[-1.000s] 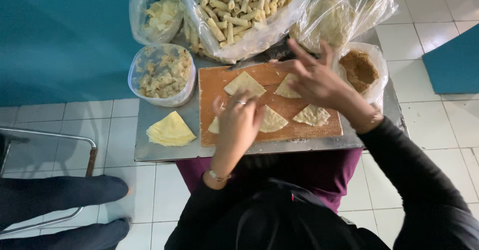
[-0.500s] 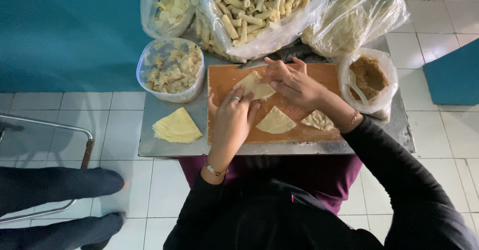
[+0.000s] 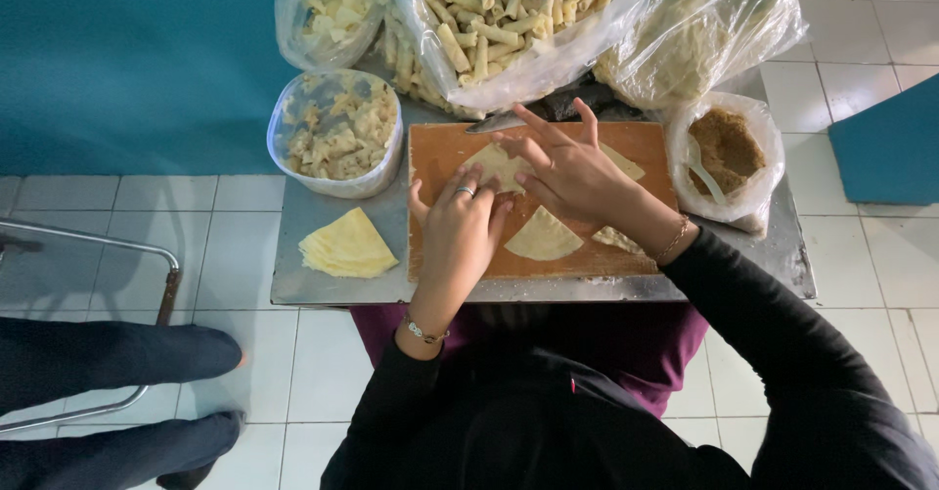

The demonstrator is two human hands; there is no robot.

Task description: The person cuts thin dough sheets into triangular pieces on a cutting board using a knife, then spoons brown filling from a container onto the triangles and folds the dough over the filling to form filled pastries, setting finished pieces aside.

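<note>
Now the pale wrapper (image 3: pixel 494 165) lies flat at the far left of the wooden board (image 3: pixel 626 255) on the table (image 3: pixel 313 289), its long axis running left to right. It looks thin and yellowish. Both the left hand (image 3: pixel 458 231) and right hand (image 3: pixel 567 169) press it with loose fingers, hiding most of it.

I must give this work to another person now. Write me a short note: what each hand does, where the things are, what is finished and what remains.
Left hand: on the wooden board, fingers at one pastry wrapper.
Right hand: on the same wrapper, fingers spread.
On the board: more cut wrappers, one at the front.
Stack of spare wrappers on the metal table, left.
Brown filling bag, right.
Done: big bag of finished rolls behind.
Left: wrappers on board and stack, unrolled.
</note>
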